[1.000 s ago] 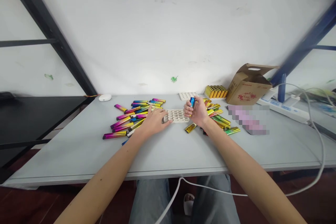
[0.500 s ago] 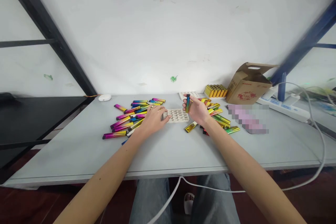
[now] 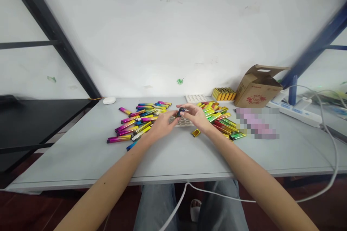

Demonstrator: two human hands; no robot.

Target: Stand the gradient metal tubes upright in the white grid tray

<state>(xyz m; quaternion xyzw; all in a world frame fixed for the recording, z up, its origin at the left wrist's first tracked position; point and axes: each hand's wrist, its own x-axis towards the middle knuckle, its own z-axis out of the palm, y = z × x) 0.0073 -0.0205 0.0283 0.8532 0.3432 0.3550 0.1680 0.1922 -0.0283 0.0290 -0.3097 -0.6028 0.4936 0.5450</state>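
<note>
A shiny flat tube with a dark end (image 3: 181, 109) is held in front of me, above a white tray with rows of round holes (image 3: 187, 122). My right hand (image 3: 195, 116) is closed around it from the right. The fingertips of my left hand (image 3: 163, 124) pinch its lower part from the left; that part is mostly hidden. Similar tubes in purple, yellow and blue (image 3: 127, 130) lie in a loose pile beside my left hand. Another pile of yellow, green and red tubes (image 3: 222, 126) spreads beside my right hand and partly under its wrist.
At the back, a second white holed tray (image 3: 195, 98) is beside a block of upright yellow tubes (image 3: 223, 94). An open cardboard box (image 3: 256, 88), a power strip (image 3: 295, 112) and a white cable (image 3: 334, 148) occupy the right. A small white case (image 3: 108, 100) sits back left.
My right hand has brought the tube left and tilted it, over the holed tray. My left hand, open before, has moved right and closed its fingertips on the tube.
</note>
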